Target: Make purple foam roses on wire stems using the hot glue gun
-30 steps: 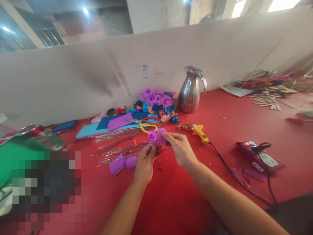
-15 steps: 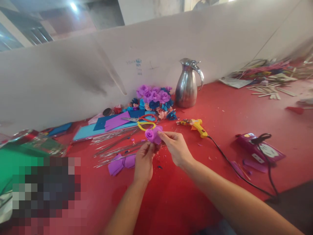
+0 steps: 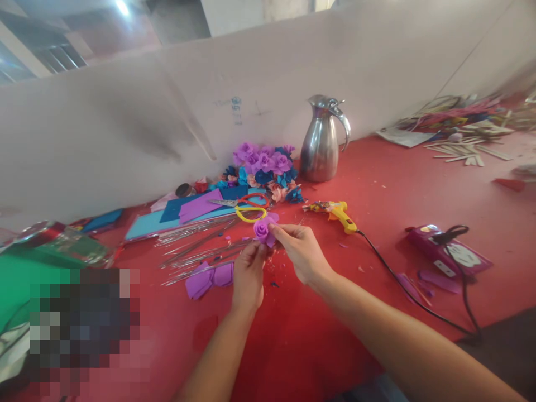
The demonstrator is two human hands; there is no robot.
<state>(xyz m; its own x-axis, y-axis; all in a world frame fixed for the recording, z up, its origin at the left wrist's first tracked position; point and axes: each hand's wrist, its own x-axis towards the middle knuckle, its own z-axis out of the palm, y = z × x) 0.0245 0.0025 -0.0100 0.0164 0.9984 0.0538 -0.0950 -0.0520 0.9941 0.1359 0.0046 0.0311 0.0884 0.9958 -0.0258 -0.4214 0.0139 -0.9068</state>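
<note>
A purple paper rose (image 3: 261,229) with a rolled centre is held up between my two hands over the red table. My left hand (image 3: 248,273) pinches it from below; the exact grip point is hidden by the fingers. Thumb and finger of my right hand (image 3: 299,245) are closed on a loose petal (image 3: 273,219) at the flower's right side. Left of my left hand lie purple paper petals (image 3: 209,279) in stacks. Scissors (image 3: 251,207) with red and yellow handles rest just beyond the rose, near several thin wires (image 3: 188,257).
A yellow glue gun (image 3: 337,213) lies to the right, its cord running to a purple power strip (image 3: 448,251). Behind stand a steel jug (image 3: 320,142) and a heap of paper flowers (image 3: 263,162). Coloured paper sheets (image 3: 167,223) lie at left, wooden sticks (image 3: 460,151) at far right.
The right-hand petal has come closer in around the rolled centre, which now sits nearer my right fingers. Both hands keep their pinch. The camera view has shifted slightly.
</note>
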